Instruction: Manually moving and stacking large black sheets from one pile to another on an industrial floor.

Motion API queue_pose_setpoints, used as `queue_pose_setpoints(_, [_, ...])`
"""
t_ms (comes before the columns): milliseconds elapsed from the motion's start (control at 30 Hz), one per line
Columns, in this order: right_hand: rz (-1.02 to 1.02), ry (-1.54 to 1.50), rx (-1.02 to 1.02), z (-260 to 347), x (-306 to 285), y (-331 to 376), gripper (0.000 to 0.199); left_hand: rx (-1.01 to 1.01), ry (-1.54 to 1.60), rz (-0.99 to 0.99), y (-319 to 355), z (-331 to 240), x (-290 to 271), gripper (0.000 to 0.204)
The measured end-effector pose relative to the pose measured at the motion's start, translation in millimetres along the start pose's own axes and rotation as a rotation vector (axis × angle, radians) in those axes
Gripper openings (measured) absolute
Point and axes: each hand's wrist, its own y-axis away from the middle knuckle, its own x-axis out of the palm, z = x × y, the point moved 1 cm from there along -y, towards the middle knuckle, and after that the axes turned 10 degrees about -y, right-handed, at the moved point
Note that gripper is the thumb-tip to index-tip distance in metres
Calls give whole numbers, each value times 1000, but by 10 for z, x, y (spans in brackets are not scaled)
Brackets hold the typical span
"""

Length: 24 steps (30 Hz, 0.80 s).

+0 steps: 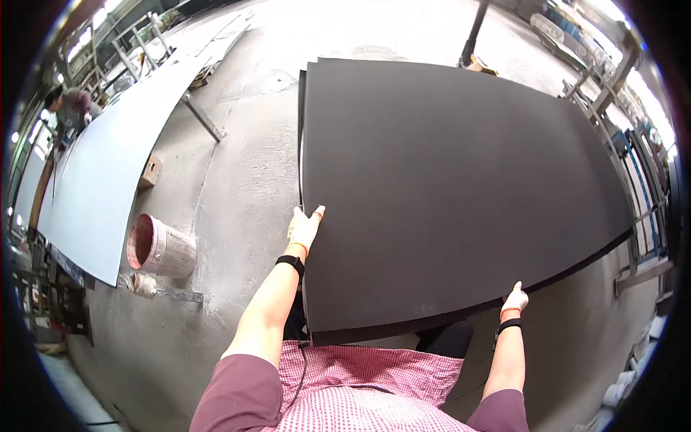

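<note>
A large flat dark grey sheet (461, 194) spreads out in front of me, lying over at least one more dark sheet whose edge shows along the left and near sides. My left hand (305, 227), in a pale glove, grips the left edge, its thumb on top. At the near edge, further right, my gloved right hand (515, 298) holds the sheet with the thumb above and the fingers hidden beneath. Dark bands circle both wrists.
On the left stands a long table with a pale blue-white sheet (115, 165), where another person (72, 111) bends over. A stained bucket (169, 248) lies tipped on the floor beside it. Metal racks (640, 194) line the right, and a dark post (473, 32) rises behind the sheet.
</note>
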Motion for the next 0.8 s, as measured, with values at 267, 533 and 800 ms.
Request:
queue_pose_setpoints(267, [97, 167, -77, 185, -167, 602, 33, -358, 982, -263, 19, 2438, -634, 71])
queue_pose_setpoints(533, [266, 110, -194, 826, 219, 1129, 35, -520, 1378, -911, 468, 5351, -2186, 94])
queue_pose_setpoints(800, [924, -10, -443, 1559, 1066, 2897, 26, -526, 726, -780, -76, 4754, -2938, 83])
